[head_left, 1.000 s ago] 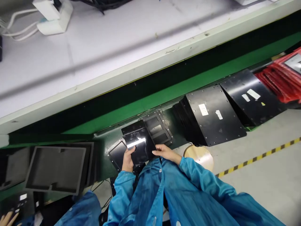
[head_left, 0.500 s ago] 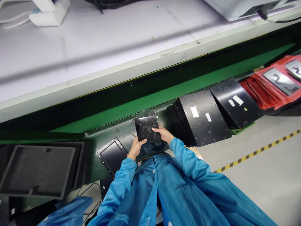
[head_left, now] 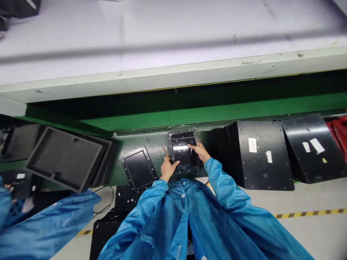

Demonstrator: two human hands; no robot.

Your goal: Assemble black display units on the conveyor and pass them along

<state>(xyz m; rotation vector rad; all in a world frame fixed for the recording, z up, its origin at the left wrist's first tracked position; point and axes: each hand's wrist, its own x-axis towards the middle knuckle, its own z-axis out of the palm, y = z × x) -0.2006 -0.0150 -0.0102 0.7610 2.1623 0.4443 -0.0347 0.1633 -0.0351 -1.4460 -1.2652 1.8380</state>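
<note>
In front of my body a glossy black panel [head_left: 184, 147] is over a black frame [head_left: 191, 132] with studs along its border. My left hand [head_left: 168, 168] grips the panel's lower left edge, thumb on top. My right hand [head_left: 201, 151] grips its right edge, the thumb lying on the shiny face and the other fingers partly hidden. Beside my left hand is a thin, orange-brown tool [head_left: 165, 150]; whether the hand touches it I cannot tell. Left of it, a second studded frame with a dark panel [head_left: 139, 168] lies tilted on the green bench [head_left: 127, 142].
Black plates [head_left: 262, 162] with white labels are stacked to the right, red packs [head_left: 337, 133] beyond them. At left are dark framed trays [head_left: 65, 155] and another person's blue sleeve [head_left: 51, 224]. A white shelf [head_left: 173, 74] overhangs the bench's far side.
The view has swung left and levelled, bringing another person's sleeve further into sight. Both hands keep hold of the glossy panel, which now lines up more closely with the studded frame.
</note>
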